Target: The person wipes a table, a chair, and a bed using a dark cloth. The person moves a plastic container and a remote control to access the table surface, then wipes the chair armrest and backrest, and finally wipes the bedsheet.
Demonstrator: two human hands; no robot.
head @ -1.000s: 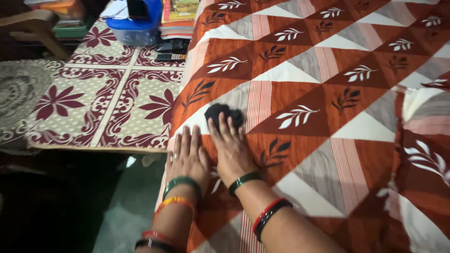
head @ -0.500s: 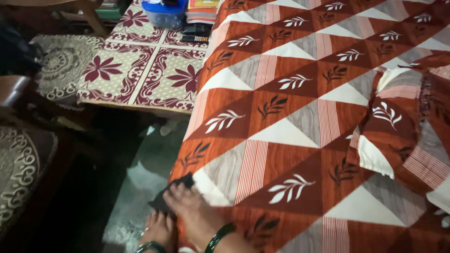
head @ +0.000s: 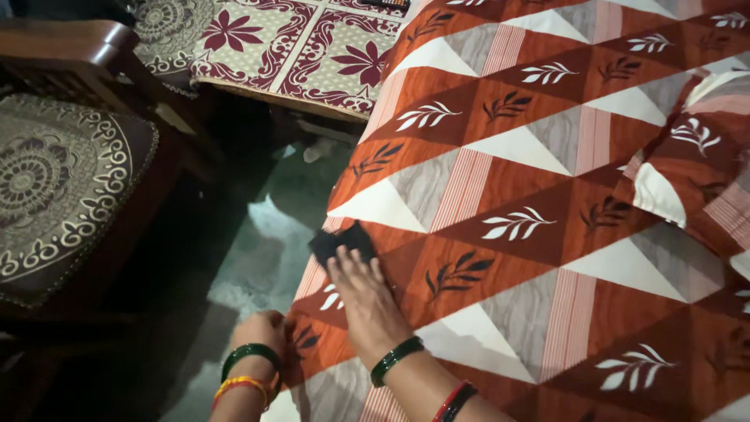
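Since the earlier frames the black cloth (head: 341,241) has gone from the middle of the patterned bedsheet (head: 547,203) to its left edge, and both hands have followed it there; the view has swung left, so more of the dark chair comes in.

The right hand (head: 366,293) lies flat, palm down, fingers extended and close together, their tips touching the near edge of the black cloth; a green bangle (head: 396,360) sits at its wrist. The left hand (head: 262,332) is curled at the bed's hanging edge, gripping the sheet there as far as can be told; green and orange bangles ring that wrist.

A pillow (head: 687,172) in matching print lies at the right; a chair with a patterned seat cover (head: 55,187) stands left, across the greenish floor (head: 266,258); a floral-covered surface (head: 305,55) lies beyond.

The black cloth lies just ahead of the right fingertips, at the bed's edge.
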